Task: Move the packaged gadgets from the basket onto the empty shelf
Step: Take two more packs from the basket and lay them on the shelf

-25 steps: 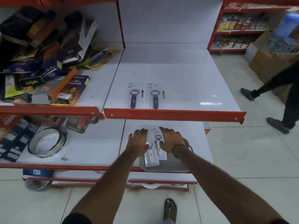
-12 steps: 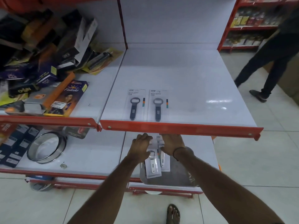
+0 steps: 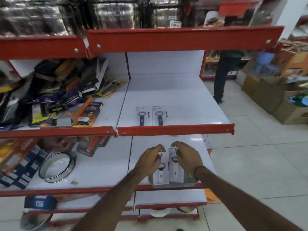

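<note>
1. Head view: left hand (image 3: 150, 161) pinches the top edge of a carded bottle opener with white handle (image 3: 160, 174); fingers closed on the card near its hang-hole end.
2. Right hand (image 3: 186, 158) does the same on a second white-handled opener pack (image 3: 175, 170), thumb and fingers clamped at the card top. Hands sit close together, each on its own pack, not touching each other as far as I can tell.
3. Both packs are over the grey basket (image 3: 190, 181) on the lower shelf (image 3: 143, 144), lower ends at or just above it; can't tell if fully lifted free.
4. Target shelf (image 3: 175, 97), one level up, already holds two dark-handled opener packs: left one (image 3: 142, 116), right one (image 3: 159, 116), flat, side by side near the red front lip (image 3: 175, 130). Plenty of bare white surface right of and behind them.
5. Handling judgement: packs look light, thin card with clear blister, stiff enough to hold by one edge but may swing or bend. Blister is probably slick, so the card top is the better grip. Not fragile.
6. Next move likely needs clearing the red lip before laying the packs flat beside the others.
7. Left bay holds jumbled boxes (image 3: 66, 97); a round sieve (image 3: 57, 166) lies lower left. A bystander (image 3: 223, 77) stands in the aisle.
</note>
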A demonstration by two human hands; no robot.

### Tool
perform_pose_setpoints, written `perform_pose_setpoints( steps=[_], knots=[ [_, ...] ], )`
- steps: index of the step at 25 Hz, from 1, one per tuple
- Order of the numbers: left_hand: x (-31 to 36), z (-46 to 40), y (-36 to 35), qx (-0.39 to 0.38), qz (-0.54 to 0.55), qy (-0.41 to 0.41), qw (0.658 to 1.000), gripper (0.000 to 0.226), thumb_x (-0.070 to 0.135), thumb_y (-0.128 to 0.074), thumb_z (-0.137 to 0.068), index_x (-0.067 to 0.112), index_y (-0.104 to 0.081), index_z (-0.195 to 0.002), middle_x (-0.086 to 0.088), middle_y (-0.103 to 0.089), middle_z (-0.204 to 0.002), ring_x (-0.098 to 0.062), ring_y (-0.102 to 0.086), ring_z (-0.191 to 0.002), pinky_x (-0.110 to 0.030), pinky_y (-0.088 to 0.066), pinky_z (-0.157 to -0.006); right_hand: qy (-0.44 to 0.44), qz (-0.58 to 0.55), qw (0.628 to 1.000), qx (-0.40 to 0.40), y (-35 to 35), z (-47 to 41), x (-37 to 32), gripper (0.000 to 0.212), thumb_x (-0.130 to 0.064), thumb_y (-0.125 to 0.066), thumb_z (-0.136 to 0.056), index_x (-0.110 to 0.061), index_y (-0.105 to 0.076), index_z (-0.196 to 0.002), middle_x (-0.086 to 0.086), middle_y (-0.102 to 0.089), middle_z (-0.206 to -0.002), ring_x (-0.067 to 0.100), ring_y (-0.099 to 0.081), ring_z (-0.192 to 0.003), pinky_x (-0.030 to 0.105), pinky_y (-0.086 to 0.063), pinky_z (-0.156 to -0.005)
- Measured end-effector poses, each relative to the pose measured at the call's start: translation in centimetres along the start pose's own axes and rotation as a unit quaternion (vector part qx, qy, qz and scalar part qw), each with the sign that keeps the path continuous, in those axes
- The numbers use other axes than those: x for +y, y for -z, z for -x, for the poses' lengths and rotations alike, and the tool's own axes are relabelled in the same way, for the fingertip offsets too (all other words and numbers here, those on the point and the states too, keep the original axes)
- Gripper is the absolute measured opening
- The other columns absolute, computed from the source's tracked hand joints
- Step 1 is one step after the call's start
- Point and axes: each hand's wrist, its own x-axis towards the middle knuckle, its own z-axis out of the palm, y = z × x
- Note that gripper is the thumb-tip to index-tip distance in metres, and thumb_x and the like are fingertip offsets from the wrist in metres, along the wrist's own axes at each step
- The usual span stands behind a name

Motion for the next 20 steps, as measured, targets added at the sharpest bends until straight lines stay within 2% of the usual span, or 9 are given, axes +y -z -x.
perform_pose_setpoints(
  steps=[3,6,10,13,15,18,20],
  knots=[
    [3.5,-1.5,3.5,0.063,0.062,-0.057,0.995,0.028,-0.001,-0.049,-0.088,0.016,-0.063,-0.106,-0.003,-0.072,-0.102,-0.015,-0.067,-0.089,-0.028,-0.056,-0.079,0.021,-0.03,0.996,0.079,5.4,-0.2,-1.9,0.027,-0.014,-0.044,-0.091,-0.019,-0.063,-0.109,0.005,-0.071,-0.105,0.023,-0.064,-0.086,0.034,-0.051,-0.071],
    [7.3,-4.9,7.2,0.138,0.132,-0.079,0.978,0.026,-0.006,-0.049,-0.087,0.01,-0.064,-0.099,-0.005,-0.071,-0.1,-0.014,-0.066,-0.092,-0.022,-0.053,-0.083,0.017,-0.084,0.988,0.13,10.8,-2.1,-3.8,0.021,-0.016,-0.04,-0.091,-0.021,-0.061,-0.094,0.002,-0.067,-0.083,0.017,-0.064,-0.064,0.038,-0.057,-0.06],
    [10.3,-11.6,10.6,0.198,0.143,-0.073,0.967,0.023,-0.009,-0.048,-0.085,0.006,-0.064,-0.092,-0.01,-0.069,-0.091,-0.014,-0.06,-0.076,-0.007,-0.044,-0.058,-0.027,-0.081,0.979,0.187,16.0,-7.0,-3.7,0.022,-0.012,-0.039,-0.094,-0.021,-0.059,-0.089,0.002,-0.068,-0.073,0.018,-0.066,-0.059,0.042,-0.059,-0.061],
    [10.7,-17.3,11.4,0.186,0.148,-0.045,0.97,0.027,-0.009,-0.045,-0.083,0.011,-0.063,-0.089,-0.009,-0.067,-0.092,-0.017,-0.058,-0.074,-0.008,-0.042,-0.052,-0.095,-0.113,0.969,0.2,18.2,-12.0,-1.5,0.025,-0.015,-0.035,-0.091,-0.025,-0.057,-0.087,0.003,-0.071,-0.075,0.022,-0.07,-0.06,0.047,-0.061,-0.064],
    [10.1,-20.5,10.6,0.16,0.14,-0.02,0.977,0.028,-0.007,-0.043,-0.084,0.015,-0.06,-0.088,-0.011,-0.066,-0.094,-0.021,-0.06,-0.077,-0.018,-0.047,-0.054,-0.132,-0.108,0.969,0.181,18.4,-15.0,0.1,0.025,-0.018,-0.034,-0.089,-0.026,-0.057,-0.089,0.004,-0.072,-0.078,0.027,-0.072,-0.067,0.048,-0.061,-0.069],
    [8.2,-22.6,8.3,0.112,0.123,0.013,0.986,0.025,-0.004,-0.042,-0.085,0.014,-0.058,-0.09,-0.012,-0.063,-0.095,-0.026,-0.061,-0.086,-0.026,-0.051,-0.056,-0.142,-0.056,0.977,0.15,17.1,-17.4,1.9,0.027,-0.019,-0.034,-0.088,-0.026,-0.059,-0.094,0.007,-0.073,-0.09,0.031,-0.069,-0.079,0.048,-0.059,-0.075],
    [7.1,-23.4,7.1,0.1,0.117,0.027,0.988,0.022,-0.003,-0.042,-0.088,0.012,-0.057,-0.091,-0.01,-0.06,-0.094,-0.025,-0.06,-0.087,-0.025,-0.048,-0.055,-0.139,-0.029,0.982,0.123,15.8,-18.7,3.4,0.028,-0.016,-0.035,-0.09,-0.023,-0.061,-0.099,0.007,-0.073,-0.094,0.031,-0.067,-0.082,0.045,-0.058,-0.075]
  ],
)
